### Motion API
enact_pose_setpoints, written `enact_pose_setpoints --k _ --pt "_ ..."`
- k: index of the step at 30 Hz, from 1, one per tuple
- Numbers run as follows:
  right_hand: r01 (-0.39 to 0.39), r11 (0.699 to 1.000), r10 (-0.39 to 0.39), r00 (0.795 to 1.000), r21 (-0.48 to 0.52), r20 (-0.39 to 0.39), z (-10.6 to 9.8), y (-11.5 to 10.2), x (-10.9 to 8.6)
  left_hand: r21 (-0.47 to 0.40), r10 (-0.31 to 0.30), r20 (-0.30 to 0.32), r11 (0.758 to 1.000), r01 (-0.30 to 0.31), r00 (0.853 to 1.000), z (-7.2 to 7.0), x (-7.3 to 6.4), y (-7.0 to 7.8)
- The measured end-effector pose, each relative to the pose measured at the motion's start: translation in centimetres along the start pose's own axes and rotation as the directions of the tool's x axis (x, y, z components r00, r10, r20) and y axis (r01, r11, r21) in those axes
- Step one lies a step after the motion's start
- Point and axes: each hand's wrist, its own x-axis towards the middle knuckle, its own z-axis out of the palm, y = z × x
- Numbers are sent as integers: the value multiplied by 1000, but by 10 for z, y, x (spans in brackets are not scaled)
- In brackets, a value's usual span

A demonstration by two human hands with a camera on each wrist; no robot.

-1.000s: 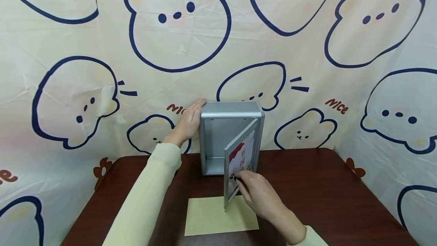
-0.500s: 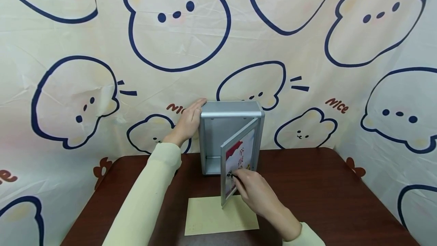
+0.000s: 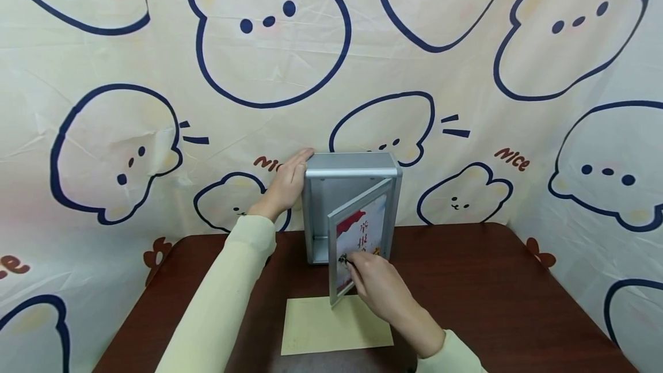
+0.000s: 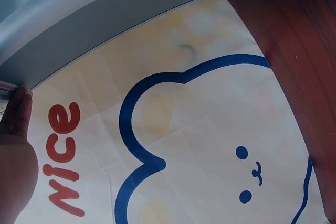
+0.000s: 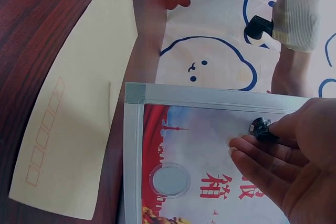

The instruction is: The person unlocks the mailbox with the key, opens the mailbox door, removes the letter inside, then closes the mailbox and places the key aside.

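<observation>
A grey metal box [image 3: 352,161] stands upright on the table, its framed front door [image 3: 362,232] ajar and hinged at the right. Red characters and a round clear window mark the door in the right wrist view. My left hand [image 3: 286,184] rests against the box's upper left side, fingers extended. With thumb and forefinger, my right hand [image 3: 380,284] pinches a small black-and-silver piece [image 5: 261,128], like a key in a lock, on the door's free side. A pale yellow envelope [image 3: 311,330] with red postcode squares lies flat below the door.
The dark red-brown table [image 3: 466,292] carries the box near its back edge. Behind rises a cream cloth backdrop [image 3: 373,68] printed with blue bear outlines. A black device is strapped at the left sleeve [image 5: 299,14].
The door has swung left, closer to the box opening. My right hand has moved left with it, still pinching the black-and-silver piece. My left hand stays on the box.
</observation>
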Motion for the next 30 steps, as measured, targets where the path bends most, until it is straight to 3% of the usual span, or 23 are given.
enact_pose_setpoints --k 30 --pt "-62 997 62 998 45 9 12 -7 18 -5 -14 -26 1000 14 1000 2 -3 3"
